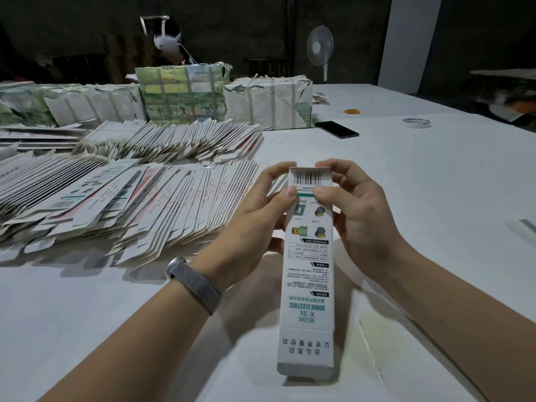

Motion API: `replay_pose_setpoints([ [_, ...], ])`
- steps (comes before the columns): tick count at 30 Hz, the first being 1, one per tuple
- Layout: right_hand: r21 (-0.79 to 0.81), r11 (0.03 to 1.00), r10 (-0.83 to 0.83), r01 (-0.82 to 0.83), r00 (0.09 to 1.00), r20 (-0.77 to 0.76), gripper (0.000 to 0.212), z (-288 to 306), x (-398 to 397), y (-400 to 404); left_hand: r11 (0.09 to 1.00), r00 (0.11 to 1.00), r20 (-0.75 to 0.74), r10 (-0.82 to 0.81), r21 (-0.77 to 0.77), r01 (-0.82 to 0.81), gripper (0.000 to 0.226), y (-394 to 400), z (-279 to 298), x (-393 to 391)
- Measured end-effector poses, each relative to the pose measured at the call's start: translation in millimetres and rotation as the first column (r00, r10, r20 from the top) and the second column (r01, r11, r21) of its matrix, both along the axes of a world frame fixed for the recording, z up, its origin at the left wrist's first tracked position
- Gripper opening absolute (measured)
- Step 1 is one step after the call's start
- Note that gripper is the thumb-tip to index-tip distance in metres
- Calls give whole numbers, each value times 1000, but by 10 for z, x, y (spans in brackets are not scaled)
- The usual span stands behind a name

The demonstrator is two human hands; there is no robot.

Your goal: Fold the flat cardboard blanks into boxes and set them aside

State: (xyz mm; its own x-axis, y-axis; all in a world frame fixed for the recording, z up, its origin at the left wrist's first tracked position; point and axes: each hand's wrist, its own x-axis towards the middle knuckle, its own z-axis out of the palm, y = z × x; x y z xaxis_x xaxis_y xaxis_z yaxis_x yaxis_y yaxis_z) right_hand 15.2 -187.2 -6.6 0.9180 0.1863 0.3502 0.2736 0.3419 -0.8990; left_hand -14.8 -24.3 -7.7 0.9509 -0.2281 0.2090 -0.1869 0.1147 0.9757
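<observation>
A long white box (309,274) with green print is held lengthwise above the table, its far end up between both hands. My left hand (258,216) grips its left side, thumb on the front face just below the barcode flap. My right hand (356,210) grips the right side, its thumb next to the left thumb and its fingers curled over the far end flap. The near end flap with large characters sticks out toward me. Fanned rows of flat blanks (139,198) lie on the white table (435,184) to the left.
Paper-wrapped bundles (268,104) stand at the back of the table. A black phone (336,129), a tape roll (416,122) and rubber bands (353,112) lie at the back right. A person sits behind the bundles. A fan (320,49) stands beyond.
</observation>
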Motion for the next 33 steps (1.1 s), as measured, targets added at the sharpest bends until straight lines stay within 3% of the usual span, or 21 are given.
replay_pose_setpoints([
  [11,-108,994,21,-22,1000,-13,24,6,-9,18,999,999,-12,51,12,-51,24,-12,30,12],
  [18,-89,995,34,-35,999,-14,24,-14,-31,37,999,999,26,35,37,-36,31,-30,28,-7],
  [25,-80,993,-84,82,996,-23,24,24,-46,37,998,998,60,19,52,-22,20,-71,-16,-4],
  [33,-99,983,-166,157,983,-83,10,48,-34,22,998,996,89,-8,63,2,22,-86,-37,-8],
])
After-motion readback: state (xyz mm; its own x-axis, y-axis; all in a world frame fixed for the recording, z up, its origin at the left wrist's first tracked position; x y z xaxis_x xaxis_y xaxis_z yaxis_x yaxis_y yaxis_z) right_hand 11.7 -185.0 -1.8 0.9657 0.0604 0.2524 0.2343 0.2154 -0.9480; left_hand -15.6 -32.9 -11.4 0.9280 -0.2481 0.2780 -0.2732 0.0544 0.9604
